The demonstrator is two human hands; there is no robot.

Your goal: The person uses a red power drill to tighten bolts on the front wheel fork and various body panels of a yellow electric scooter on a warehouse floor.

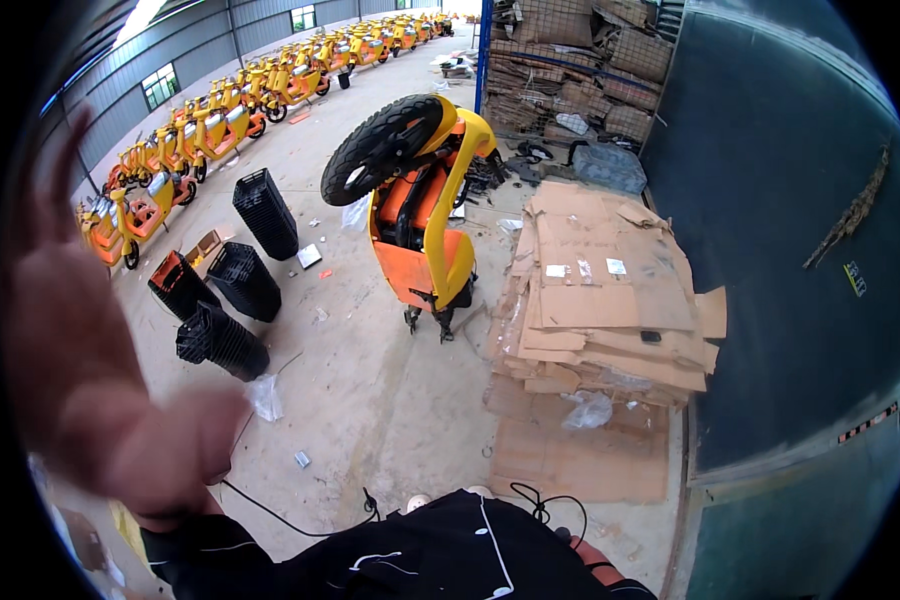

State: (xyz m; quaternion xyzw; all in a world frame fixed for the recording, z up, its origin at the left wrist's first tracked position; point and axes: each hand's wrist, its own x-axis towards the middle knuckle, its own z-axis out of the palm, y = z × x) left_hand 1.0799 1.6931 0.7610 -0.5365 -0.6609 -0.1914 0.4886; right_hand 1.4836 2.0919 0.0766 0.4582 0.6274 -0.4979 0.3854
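Observation:
My left hand is raised close at the left side, blurred by motion. Its fingers stretch upward and the thumb stands apart, with nothing seen in the hand. Low by my body at the right, my right hand shows only in part. A thin black cable loops beside it, and its fingers are mostly hidden. Ahead of me, out of reach of both hands, a yellow and orange scooter stands tipped up on end. Its black-tyred wheel points upward. Another black cable trails over the floor past my left sleeve.
Stacks of black plastic baskets stand on the left. A pile of flattened cardboard lies on the right, with a dark phone-like object on top. Beyond it rises a dark panel. Rows of yellow scooters fill the back left.

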